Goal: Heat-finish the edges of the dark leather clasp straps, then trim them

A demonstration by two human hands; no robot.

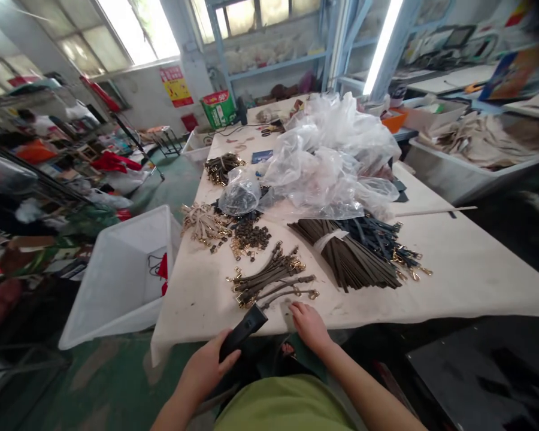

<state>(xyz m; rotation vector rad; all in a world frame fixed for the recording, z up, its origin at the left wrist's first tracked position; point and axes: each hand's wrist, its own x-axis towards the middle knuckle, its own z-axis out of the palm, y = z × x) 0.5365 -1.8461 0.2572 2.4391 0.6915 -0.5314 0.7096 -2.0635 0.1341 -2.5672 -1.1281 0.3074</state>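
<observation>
My left hand [206,368] is wrapped round a black handheld tool [245,329] with a blocky head, tilted toward the table's near edge. Just beyond its tip lie thin dark straps with gold clasps [291,293]. A bundle of similar dark straps [272,272] with gold metal ends is right behind them. At the table's front edge, my right hand [309,326] rests with loosely bent fingers and seems to hold nothing; its thumb is partly hidden. Farther right lies a large sheaf of dark flat strips [354,257] tied with a white band.
Clear plastic bags [327,161] heap over the middle of the cloth-covered table [467,269]. Small dark pieces [251,236], beige straps [204,221] and black straps with gold hooks [386,239] lie around. A white bin [117,281] stands left; another bin [458,173] stands right.
</observation>
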